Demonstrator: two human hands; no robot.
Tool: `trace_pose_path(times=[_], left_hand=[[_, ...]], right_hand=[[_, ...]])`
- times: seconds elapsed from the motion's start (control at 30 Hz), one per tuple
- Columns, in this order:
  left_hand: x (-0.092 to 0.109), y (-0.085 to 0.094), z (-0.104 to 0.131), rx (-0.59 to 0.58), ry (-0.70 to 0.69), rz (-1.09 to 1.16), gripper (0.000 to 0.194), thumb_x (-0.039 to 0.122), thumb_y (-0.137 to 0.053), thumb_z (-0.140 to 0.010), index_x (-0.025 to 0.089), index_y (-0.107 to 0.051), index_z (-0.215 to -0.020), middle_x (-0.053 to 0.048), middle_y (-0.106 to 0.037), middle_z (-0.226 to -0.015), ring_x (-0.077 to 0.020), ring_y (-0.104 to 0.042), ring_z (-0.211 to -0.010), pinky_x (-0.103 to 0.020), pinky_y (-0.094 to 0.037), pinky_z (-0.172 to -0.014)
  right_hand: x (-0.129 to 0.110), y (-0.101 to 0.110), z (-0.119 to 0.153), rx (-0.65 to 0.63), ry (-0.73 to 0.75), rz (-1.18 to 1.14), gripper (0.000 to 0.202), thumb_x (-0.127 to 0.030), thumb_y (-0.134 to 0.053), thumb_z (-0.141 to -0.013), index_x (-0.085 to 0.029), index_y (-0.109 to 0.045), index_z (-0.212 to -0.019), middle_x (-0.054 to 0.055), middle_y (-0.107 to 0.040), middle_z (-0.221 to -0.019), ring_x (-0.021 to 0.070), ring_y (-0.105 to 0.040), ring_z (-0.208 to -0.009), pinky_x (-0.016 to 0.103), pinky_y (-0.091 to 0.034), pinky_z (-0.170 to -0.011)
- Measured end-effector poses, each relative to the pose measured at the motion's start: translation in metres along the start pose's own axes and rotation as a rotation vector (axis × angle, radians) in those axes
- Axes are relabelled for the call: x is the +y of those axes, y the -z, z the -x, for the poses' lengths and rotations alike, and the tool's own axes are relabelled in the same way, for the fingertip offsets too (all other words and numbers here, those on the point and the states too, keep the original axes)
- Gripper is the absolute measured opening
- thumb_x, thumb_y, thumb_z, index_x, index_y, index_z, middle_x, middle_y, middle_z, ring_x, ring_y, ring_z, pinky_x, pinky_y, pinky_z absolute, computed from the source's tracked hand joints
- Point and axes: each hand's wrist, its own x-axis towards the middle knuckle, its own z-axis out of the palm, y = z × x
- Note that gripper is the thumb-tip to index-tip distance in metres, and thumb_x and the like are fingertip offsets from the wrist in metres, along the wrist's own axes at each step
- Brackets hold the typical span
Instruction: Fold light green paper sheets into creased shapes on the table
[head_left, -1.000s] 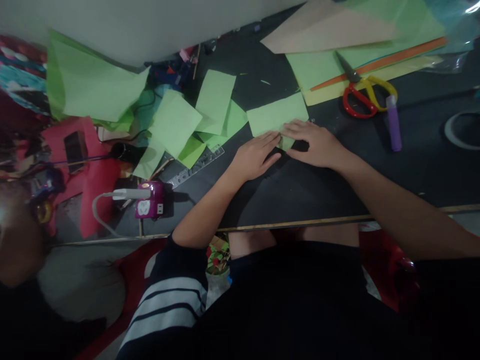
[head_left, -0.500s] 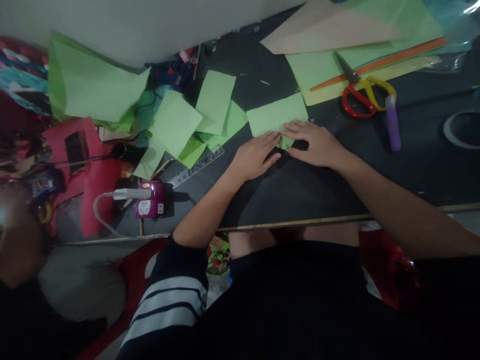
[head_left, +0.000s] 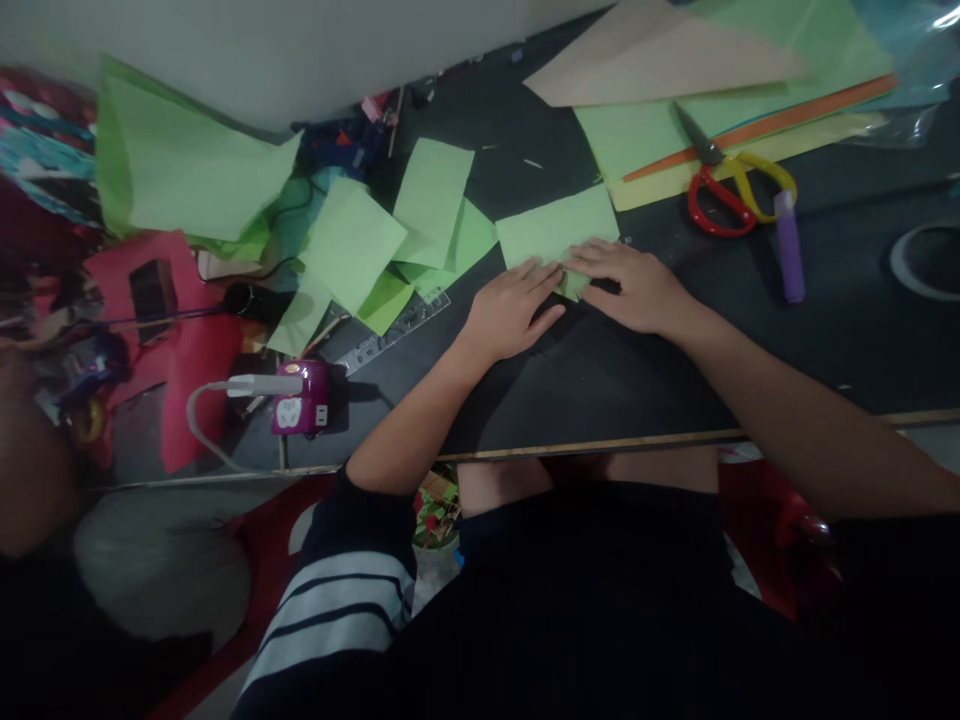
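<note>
A light green sheet of paper point(head_left: 555, 222) lies on the dark table, its near edge covered by my fingers. My left hand point(head_left: 508, 312) rests flat on the lower left part of the sheet, fingers stretched and thumb apart. My right hand point(head_left: 626, 285) presses on the lower right part, its fingers extended and the thumb spread below. Between the two hands a small pointed bit of the paper sticks out toward me. Neither hand grips anything that I can see.
To the left lie loose green papers point(head_left: 352, 240), a clear ruler point(head_left: 397, 330) and a purple plug adapter point(head_left: 301, 398). On the right are red-and-yellow scissors point(head_left: 720, 200), a purple marker-like stick point(head_left: 789, 250) and a tape roll point(head_left: 900, 262). Another person's arm point(head_left: 34, 460) is at far left.
Both hands stay on the green paper with hardly any movement. The whole view has shifted very slightly. The other person's arm at the far left has moved a little.
</note>
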Motion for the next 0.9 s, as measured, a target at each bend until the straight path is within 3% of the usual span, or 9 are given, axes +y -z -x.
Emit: trace_pose_path(times=[0.1, 0.3, 0.53, 0.7, 0.9], left_hand=[[0.001, 0.000, 0.001, 0.008, 0.020, -0.032, 0.077, 0.068, -0.027, -0.111, 0.017, -0.058, -0.160, -0.016, -0.058, -0.166, -0.0347, -0.049, -0.161, -0.054, -0.047, -0.130], [0.002, 0.000, 0.002, -0.048, 0.041, -0.044, 0.081, 0.072, -0.028, -0.110, 0.018, -0.052, -0.165, -0.015, -0.050, -0.172, -0.0344, -0.043, -0.165, -0.051, -0.040, -0.134], [0.032, 0.009, 0.009, -0.100, 0.162, -0.147, 0.080, 0.067, -0.034, -0.111, 0.013, -0.046, -0.168, -0.022, -0.045, -0.174, -0.0382, -0.041, -0.165, -0.058, -0.029, -0.138], [0.041, 0.008, 0.014, -0.113, 0.214, -0.172, 0.081, 0.075, -0.041, -0.106, 0.022, -0.052, -0.166, -0.021, -0.047, -0.173, -0.0414, -0.045, -0.162, -0.058, -0.041, -0.131], [0.039, 0.009, 0.016, -0.107, 0.308, -0.180, 0.084, 0.085, -0.046, -0.098, 0.034, -0.054, -0.164, -0.019, -0.048, -0.173, -0.0476, -0.044, -0.162, -0.066, -0.039, -0.129]], right_hand=[[-0.002, 0.000, -0.001, 0.008, 0.002, 0.018, 0.050, -0.043, -0.051, -0.107, -0.038, -0.065, -0.155, -0.002, -0.059, -0.165, 0.0348, -0.049, -0.159, 0.069, -0.038, -0.131], [-0.006, -0.002, -0.001, -0.043, -0.004, 0.125, 0.054, -0.043, -0.049, -0.109, -0.031, -0.060, -0.161, 0.003, -0.055, -0.169, 0.0355, -0.045, -0.162, 0.064, -0.038, -0.133], [-0.008, -0.001, -0.001, -0.080, 0.024, 0.173, 0.053, -0.042, -0.044, -0.112, -0.027, -0.062, -0.159, 0.004, -0.051, -0.172, 0.0347, -0.044, -0.163, 0.062, -0.036, -0.133], [-0.010, -0.002, -0.002, -0.066, 0.027, 0.190, 0.052, -0.042, -0.044, -0.112, -0.031, -0.063, -0.158, 0.002, -0.053, -0.171, 0.0341, -0.045, -0.162, 0.062, -0.038, -0.132], [-0.013, -0.001, -0.002, -0.090, -0.021, 0.186, 0.054, -0.041, -0.050, -0.108, -0.028, -0.063, -0.159, 0.003, -0.050, -0.173, 0.0360, -0.042, -0.163, 0.063, -0.036, -0.133]])
